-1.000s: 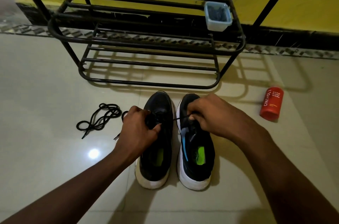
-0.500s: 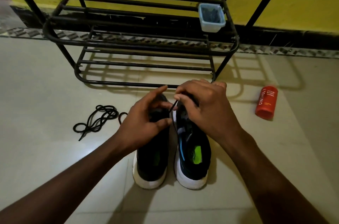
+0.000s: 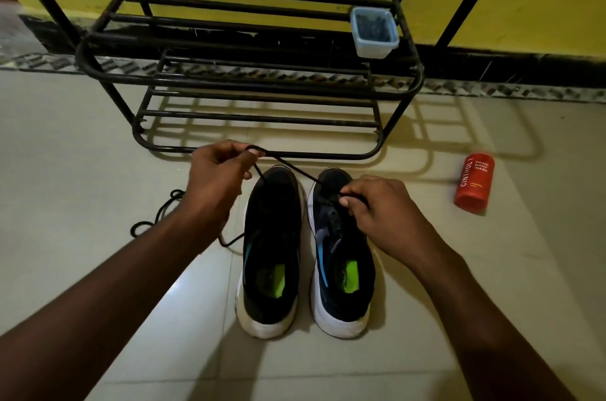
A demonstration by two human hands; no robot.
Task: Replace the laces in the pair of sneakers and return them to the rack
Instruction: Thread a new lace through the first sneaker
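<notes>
i'm parting the hands now: left hand (image 3: 216,180) fingers pinching the lace (image 3: 295,169) taut, right hand (image 3: 380,210) fingers pinching it at the right sneaker (image 3: 341,269), feeding it through.

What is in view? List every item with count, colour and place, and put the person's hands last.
sneakers: 2, black and navy with white soles, side by side on the floor in front of the rack
held lace: 1, black, taut above the sneakers' toe ends
loose lace: 1, black, on the floor left of the sneakers, partly hidden
rack: 1, black metal, against the yellow wall
tub: 1, pale blue, dark contents, right end of a rack tier
bottle: 1, red, on the floor right of the sneakers
left hand: 1, pinches the held lace
right hand: 1, pinches the held lace over the right sneaker
</notes>
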